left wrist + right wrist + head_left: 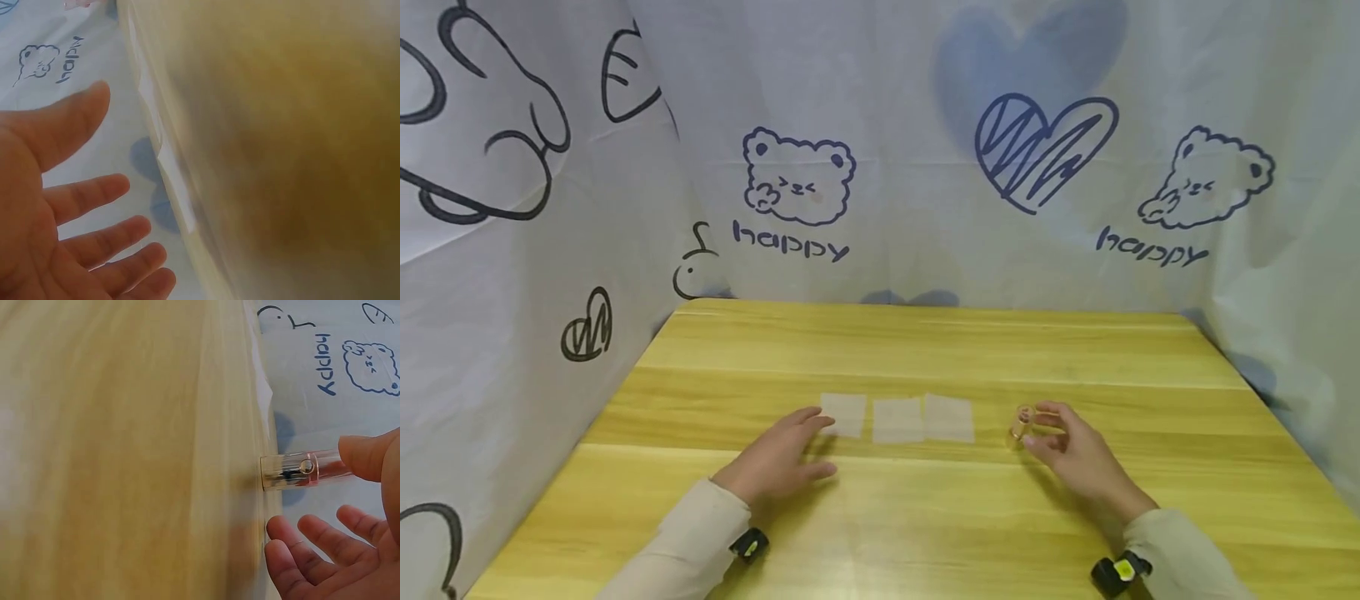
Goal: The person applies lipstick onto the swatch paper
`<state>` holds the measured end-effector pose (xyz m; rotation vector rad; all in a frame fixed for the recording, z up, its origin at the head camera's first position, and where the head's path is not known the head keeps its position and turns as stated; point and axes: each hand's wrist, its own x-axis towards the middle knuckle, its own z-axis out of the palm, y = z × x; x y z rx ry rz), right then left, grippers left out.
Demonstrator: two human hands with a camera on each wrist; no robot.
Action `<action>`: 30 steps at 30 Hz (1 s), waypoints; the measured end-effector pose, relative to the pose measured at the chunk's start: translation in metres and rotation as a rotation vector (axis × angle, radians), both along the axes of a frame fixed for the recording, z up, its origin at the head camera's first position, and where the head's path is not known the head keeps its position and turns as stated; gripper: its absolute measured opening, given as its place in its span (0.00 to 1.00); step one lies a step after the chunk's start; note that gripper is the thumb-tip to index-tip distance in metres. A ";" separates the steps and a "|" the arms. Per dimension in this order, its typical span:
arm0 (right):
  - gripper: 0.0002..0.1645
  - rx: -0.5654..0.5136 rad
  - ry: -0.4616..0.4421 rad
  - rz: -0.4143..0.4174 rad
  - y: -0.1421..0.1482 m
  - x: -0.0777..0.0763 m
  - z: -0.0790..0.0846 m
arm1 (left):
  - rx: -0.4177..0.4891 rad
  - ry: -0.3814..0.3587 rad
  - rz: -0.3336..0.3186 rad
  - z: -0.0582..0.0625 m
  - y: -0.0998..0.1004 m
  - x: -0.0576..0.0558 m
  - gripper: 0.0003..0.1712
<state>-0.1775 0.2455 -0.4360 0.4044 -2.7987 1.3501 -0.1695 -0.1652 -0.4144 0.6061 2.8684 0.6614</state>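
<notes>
A small clear tube with a pinkish band and something dark inside (287,472) stands upright on the wooden table (925,525). My right hand (1075,458) is around its near right side, fingers spread. In the right wrist view the thumb overlaps the tube's upper end, while the fingers stay apart from it. Three white paper squares lie in a row: the left one (844,415), the middle one (898,421) and the right one (949,418). Beside the left square, my left hand (782,458) holds nothing, its fingers loosely extended and its thumb apart.
White cloth (910,200) with printed bears, hearts and lettering hangs behind the table and along both sides. A black strap device sits on the left wrist (750,545), another on the right wrist (1118,572).
</notes>
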 end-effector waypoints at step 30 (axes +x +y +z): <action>0.10 0.112 0.072 0.021 -0.010 -0.013 -0.007 | -0.134 -0.139 -0.063 -0.002 0.007 -0.009 0.38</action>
